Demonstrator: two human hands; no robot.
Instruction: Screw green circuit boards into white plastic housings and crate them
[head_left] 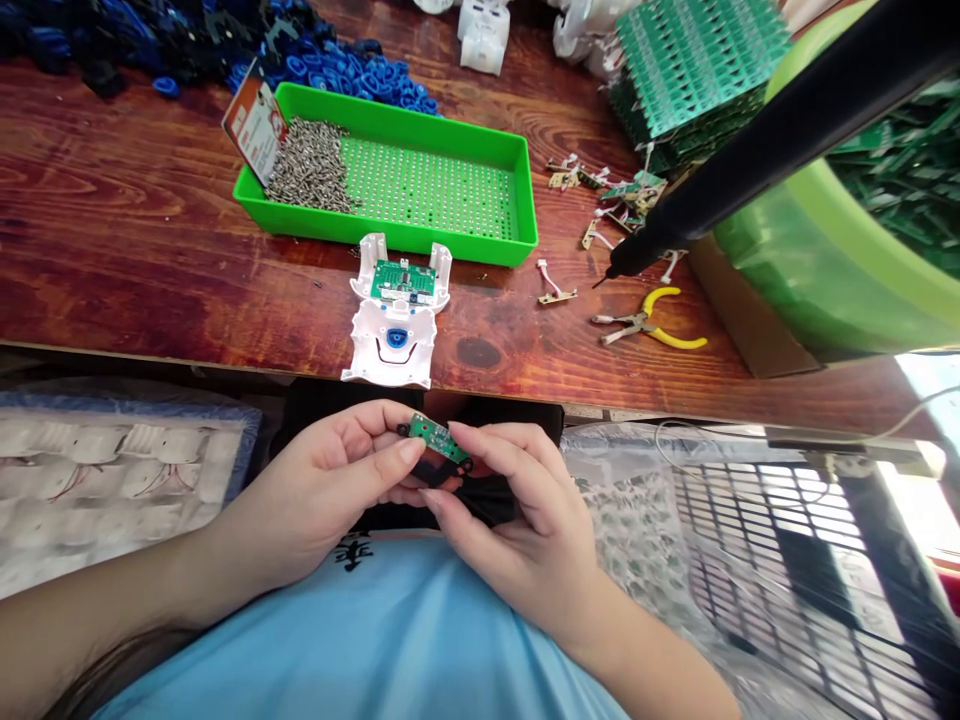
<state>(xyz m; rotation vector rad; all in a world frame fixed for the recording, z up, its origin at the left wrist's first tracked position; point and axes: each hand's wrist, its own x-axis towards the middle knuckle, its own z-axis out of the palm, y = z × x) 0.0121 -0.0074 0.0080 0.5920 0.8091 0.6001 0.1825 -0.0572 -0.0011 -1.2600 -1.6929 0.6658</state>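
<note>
Over my lap, just off the table's front edge, I hold a small green circuit board point(433, 436) together with a black plastic part point(442, 470). My left hand point(330, 475) pinches the board's left end between thumb and fingers. On the other side, my right hand point(517, 490) has its fingertips at the right end of the board and the black part. Beyond my hands, a white plastic housing point(390, 350) with a blue button lies at the table edge. Touching it from behind is a second white shell point(444, 275) with a green circuit board point(405, 283) inside.
A green perforated tray point(532, 200) holds a heap of small screws point(311, 165). Yellow-handled pliers point(652, 320) and small wired boards point(556, 295) lie right, below a black hanging screwdriver point(697, 180). Blue parts point(337, 75) pile up behind. A large green tub point(832, 260) stands right.
</note>
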